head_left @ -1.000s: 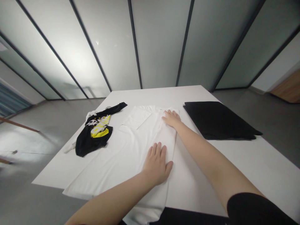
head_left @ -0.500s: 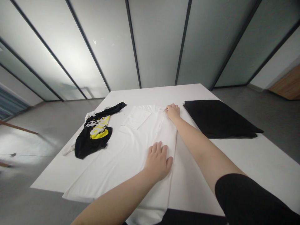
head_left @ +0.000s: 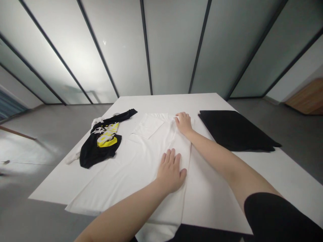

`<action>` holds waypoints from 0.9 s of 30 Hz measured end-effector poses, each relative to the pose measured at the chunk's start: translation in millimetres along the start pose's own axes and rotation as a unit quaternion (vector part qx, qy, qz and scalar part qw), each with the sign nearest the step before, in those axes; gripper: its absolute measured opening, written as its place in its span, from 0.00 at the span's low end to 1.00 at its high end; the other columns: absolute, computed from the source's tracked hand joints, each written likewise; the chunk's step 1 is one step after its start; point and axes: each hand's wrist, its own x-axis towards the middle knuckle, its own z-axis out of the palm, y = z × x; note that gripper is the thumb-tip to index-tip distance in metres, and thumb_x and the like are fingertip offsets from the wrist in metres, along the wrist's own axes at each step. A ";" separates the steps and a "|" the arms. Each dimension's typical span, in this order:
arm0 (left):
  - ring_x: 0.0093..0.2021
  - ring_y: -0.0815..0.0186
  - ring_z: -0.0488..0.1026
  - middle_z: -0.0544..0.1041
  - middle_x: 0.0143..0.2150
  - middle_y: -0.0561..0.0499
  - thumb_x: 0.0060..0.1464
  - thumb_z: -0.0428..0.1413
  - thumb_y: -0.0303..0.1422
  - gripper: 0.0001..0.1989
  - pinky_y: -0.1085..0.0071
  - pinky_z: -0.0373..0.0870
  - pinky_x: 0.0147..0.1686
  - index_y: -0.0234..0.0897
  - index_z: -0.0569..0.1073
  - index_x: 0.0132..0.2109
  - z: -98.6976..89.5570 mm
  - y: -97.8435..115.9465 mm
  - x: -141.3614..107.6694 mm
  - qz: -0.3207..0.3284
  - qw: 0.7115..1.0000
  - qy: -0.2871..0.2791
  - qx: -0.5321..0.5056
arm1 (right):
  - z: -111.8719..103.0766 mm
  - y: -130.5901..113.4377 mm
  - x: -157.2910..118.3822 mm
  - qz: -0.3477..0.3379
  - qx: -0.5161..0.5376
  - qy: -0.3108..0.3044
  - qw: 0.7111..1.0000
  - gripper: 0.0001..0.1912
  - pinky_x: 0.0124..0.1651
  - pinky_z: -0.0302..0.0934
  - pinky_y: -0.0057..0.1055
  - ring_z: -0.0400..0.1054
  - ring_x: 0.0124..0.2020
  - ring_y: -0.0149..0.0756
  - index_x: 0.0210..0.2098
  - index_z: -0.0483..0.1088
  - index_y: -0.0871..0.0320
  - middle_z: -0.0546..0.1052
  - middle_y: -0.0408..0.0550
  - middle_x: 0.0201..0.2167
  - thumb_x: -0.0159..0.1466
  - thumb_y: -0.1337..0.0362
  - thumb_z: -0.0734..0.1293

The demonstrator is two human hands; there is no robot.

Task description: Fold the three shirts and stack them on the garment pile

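A white T-shirt [head_left: 126, 174] lies spread on the white table, with one sleeve [head_left: 148, 127] laid across its upper part. Its lower end hangs over the near edge. My left hand [head_left: 171, 171] rests flat on the shirt near its right side, fingers stretched and thumb apart. Farther away, my right hand [head_left: 183, 123] touches the top right corner of the shirt, its fingers slightly bent and apart over the cloth. Small creases run down from there. No fabric shows gripped in either hand.
To the left lies a crumpled black garment [head_left: 101, 144] with a yellow and white print, with some white cloth beneath it. A flat black folded cloth [head_left: 237, 131] lies on the right of the table [head_left: 212, 188]. Frosted glass panels [head_left: 171, 47] stand behind.
My right hand has shifted slightly left at the shirt's top corner, its fingers looking more spread. The left hand stays nearly in place, its fingers lying straighter. The view has tilted a little.
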 end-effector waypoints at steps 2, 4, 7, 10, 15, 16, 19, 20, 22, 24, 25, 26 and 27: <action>0.82 0.42 0.47 0.52 0.82 0.34 0.71 0.47 0.49 0.38 0.42 0.51 0.77 0.32 0.58 0.78 1.3 -0.2 0.2 0.001 1.000 0.000 0.004 | -5.5 -16.0 -24.4 -0.030 -0.002 -0.005 1.000 0.25 0.67 0.58 0.50 0.64 0.64 0.57 0.66 0.67 0.65 0.73 0.67 0.65 0.76 0.60 0.57; 0.82 0.43 0.47 0.51 0.82 0.34 0.72 0.47 0.49 0.38 0.43 0.50 0.77 0.32 0.57 0.79 2.3 0.0 -0.1 0.004 1.000 0.003 0.006 | -9.6 -27.3 -54.5 -0.061 -0.028 -0.025 0.997 0.33 0.73 0.51 0.53 0.56 0.73 0.59 0.75 0.56 0.69 0.65 0.69 0.73 0.76 0.58 0.56; 0.82 0.42 0.47 0.52 0.82 0.33 0.72 0.46 0.49 0.38 0.43 0.50 0.77 0.31 0.57 0.79 3.3 0.8 -0.6 0.008 1.000 0.009 0.007 | -13.0 -28.2 -92.5 -0.042 -0.062 -0.109 0.991 0.38 0.77 0.44 0.57 0.47 0.79 0.61 0.78 0.49 0.70 0.58 0.69 0.78 0.76 0.54 0.55; 0.81 0.41 0.48 0.53 0.81 0.31 0.72 0.47 0.48 0.38 0.42 0.50 0.77 0.29 0.58 0.78 4.4 1.5 -1.2 0.008 1.000 0.015 0.012 | -13.7 -14.5 -101.5 0.007 -0.072 -0.205 0.976 0.39 0.78 0.44 0.55 0.48 0.80 0.62 0.78 0.50 0.69 0.56 0.69 0.79 0.76 0.51 0.54; 0.81 0.41 0.49 0.54 0.81 0.32 0.71 0.48 0.47 0.37 0.41 0.52 0.76 0.30 0.58 0.78 5.4 2.0 -1.8 0.010 1.000 0.017 0.015 | -9.4 5.6 -66.3 0.051 -0.075 -0.245 0.965 0.40 0.79 0.42 0.55 0.45 0.80 0.62 0.78 0.52 0.68 0.53 0.68 0.80 0.75 0.48 0.55; 0.81 0.41 0.49 0.54 0.81 0.32 0.71 0.48 0.46 0.37 0.41 0.52 0.76 0.30 0.58 0.78 5.2 2.0 -1.9 0.010 1.000 0.017 0.016 | -7.6 7.9 -57.7 0.063 -0.077 -0.245 0.964 0.42 0.78 0.42 0.55 0.45 0.80 0.63 0.78 0.51 0.67 0.52 0.68 0.80 0.75 0.46 0.56; 0.81 0.41 0.49 0.54 0.81 0.32 0.71 0.48 0.47 0.37 0.42 0.52 0.76 0.31 0.58 0.78 3.9 2.2 -2.9 0.009 1.000 0.015 0.018 | -1.6 14.6 -35.0 0.104 -0.082 -0.246 0.960 0.49 0.78 0.39 0.57 0.44 0.80 0.68 0.79 0.51 0.63 0.51 0.68 0.81 0.71 0.36 0.59; 0.81 0.42 0.49 0.54 0.81 0.32 0.71 0.48 0.47 0.37 0.42 0.52 0.76 0.31 0.59 0.78 3.3 2.2 -3.4 0.009 1.000 0.012 0.018 | 0.2 17.3 -28.6 0.114 -0.083 -0.249 0.958 0.52 0.78 0.38 0.59 0.43 0.80 0.70 0.80 0.51 0.62 0.50 0.68 0.81 0.70 0.33 0.60; 0.81 0.42 0.49 0.54 0.81 0.33 0.72 0.48 0.47 0.37 0.43 0.52 0.76 0.31 0.59 0.78 2.2 2.0 -4.6 0.009 1.000 0.006 0.018 | 3.3 23.5 -17.4 0.127 -0.084 -0.255 0.955 0.53 0.78 0.36 0.61 0.42 0.80 0.73 0.80 0.52 0.59 0.48 0.68 0.81 0.69 0.30 0.60; 0.81 0.42 0.49 0.54 0.81 0.33 0.72 0.47 0.48 0.37 0.43 0.52 0.76 0.31 0.59 0.78 1.5 1.4 -5.6 0.011 1.000 0.003 0.015 | 5.3 30.1 -8.0 0.133 -0.082 -0.259 0.953 0.52 0.77 0.35 0.63 0.41 0.80 0.74 0.80 0.52 0.58 0.47 0.67 0.82 0.69 0.31 0.60; 0.81 0.42 0.49 0.54 0.81 0.32 0.72 0.47 0.48 0.37 0.43 0.52 0.76 0.32 0.59 0.78 1.4 1.1 -6.0 0.012 1.000 0.002 0.014 | 5.9 33.2 -4.0 0.135 -0.082 -0.258 0.953 0.51 0.77 0.35 0.64 0.40 0.80 0.74 0.80 0.53 0.57 0.47 0.66 0.82 0.70 0.32 0.60; 0.81 0.42 0.49 0.54 0.81 0.32 0.72 0.47 0.48 0.37 0.43 0.52 0.76 0.32 0.59 0.78 1.5 0.7 -6.2 0.012 1.000 0.002 0.012 | 6.2 36.2 -0.5 0.137 -0.081 -0.256 0.953 0.49 0.77 0.36 0.64 0.40 0.80 0.74 0.80 0.53 0.57 0.47 0.66 0.82 0.71 0.33 0.60; 0.81 0.42 0.49 0.54 0.81 0.32 0.72 0.47 0.48 0.37 0.43 0.52 0.76 0.32 0.59 0.78 1.6 0.4 -6.3 0.012 1.000 0.002 0.010 | 6.1 39.1 2.5 0.139 -0.081 -0.253 0.954 0.48 0.77 0.36 0.64 0.41 0.80 0.74 0.80 0.54 0.57 0.47 0.65 0.82 0.71 0.34 0.59</action>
